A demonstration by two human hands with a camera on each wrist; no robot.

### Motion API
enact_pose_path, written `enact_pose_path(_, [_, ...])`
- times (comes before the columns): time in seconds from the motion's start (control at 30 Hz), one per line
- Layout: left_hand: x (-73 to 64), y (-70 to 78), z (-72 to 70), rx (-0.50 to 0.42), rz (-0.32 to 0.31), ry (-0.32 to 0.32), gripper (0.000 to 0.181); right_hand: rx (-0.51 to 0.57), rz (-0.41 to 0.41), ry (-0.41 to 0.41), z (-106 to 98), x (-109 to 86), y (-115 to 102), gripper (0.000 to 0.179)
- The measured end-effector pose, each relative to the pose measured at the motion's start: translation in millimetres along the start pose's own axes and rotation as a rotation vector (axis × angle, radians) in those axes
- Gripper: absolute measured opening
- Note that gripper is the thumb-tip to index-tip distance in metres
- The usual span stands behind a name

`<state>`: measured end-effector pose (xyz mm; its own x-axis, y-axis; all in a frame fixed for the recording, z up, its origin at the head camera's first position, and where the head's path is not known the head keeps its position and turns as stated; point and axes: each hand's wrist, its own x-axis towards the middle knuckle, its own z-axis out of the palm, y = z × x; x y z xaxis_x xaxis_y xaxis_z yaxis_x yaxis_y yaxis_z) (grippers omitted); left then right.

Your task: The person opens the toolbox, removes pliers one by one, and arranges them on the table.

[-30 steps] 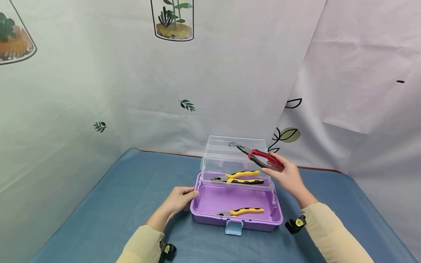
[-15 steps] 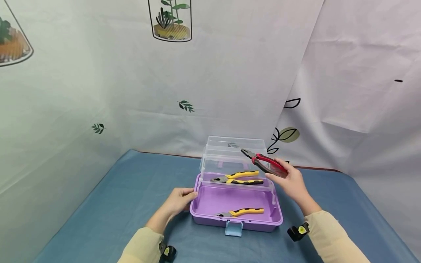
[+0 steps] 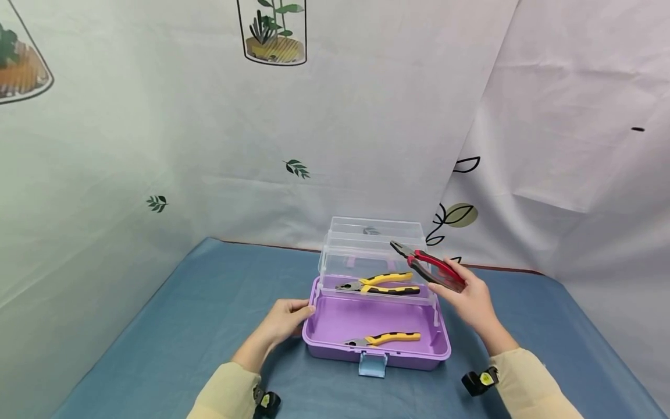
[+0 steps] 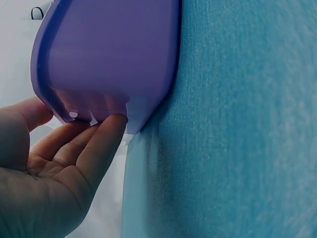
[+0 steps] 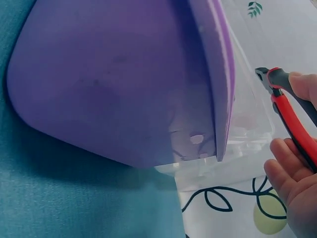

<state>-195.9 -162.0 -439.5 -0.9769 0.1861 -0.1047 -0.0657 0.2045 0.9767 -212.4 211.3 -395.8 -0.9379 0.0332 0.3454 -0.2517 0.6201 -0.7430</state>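
Note:
A purple toolbox [image 3: 377, 362] stands on the blue cloth with its clear lid [image 3: 374, 230] raised at the back. My left hand [image 3: 282, 320] grips its left end, thumb at the rim and fingers against the outer wall, as the left wrist view shows. Above the box's right side, my right hand [image 3: 471, 297] holds red-and-black pliers [image 3: 419, 256] by the handles, jaws pointing up and left. Yellow-and-black pliers [image 3: 387, 289] lie toward the rear of the box, on or behind clear plastic. Another yellow-handled pair [image 3: 392, 337] lies inside at the front, partly hidden by the front wall.
A light-blue latch [image 3: 372, 365] hangs down at the box's front. Blue cloth [image 3: 220, 302] covers the table around the box. Behind rises a white printed backdrop [image 3: 387, 116], close to the raised lid.
My right hand has moved right and slightly down, carrying the red-and-black pliers away from the lid. The left hand and the toolbox stay in place.

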Motion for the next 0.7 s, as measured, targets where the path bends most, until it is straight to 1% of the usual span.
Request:
enact_pose_path(0.27, [-1.2, 2.5, -0.5, 0.021, -0.007, -0.002, 0.044, 0.05, 0.02, 0.036, -2, -5.4, 5, 0.067])
enact_pose_path(0.5, [-1.6, 3.1, -0.7, 0.018, -0.014, -0.002, 0.044, 0.093, 0.045, 0.062, -6, -11.1, 6, 0.067])
enact_pose_path(0.7, [-1.7, 3.7, 0.1, 0.03, -0.021, 0.01, 0.043, 0.096, 0.074, 0.082, -9, -15.1, 8, 0.068])
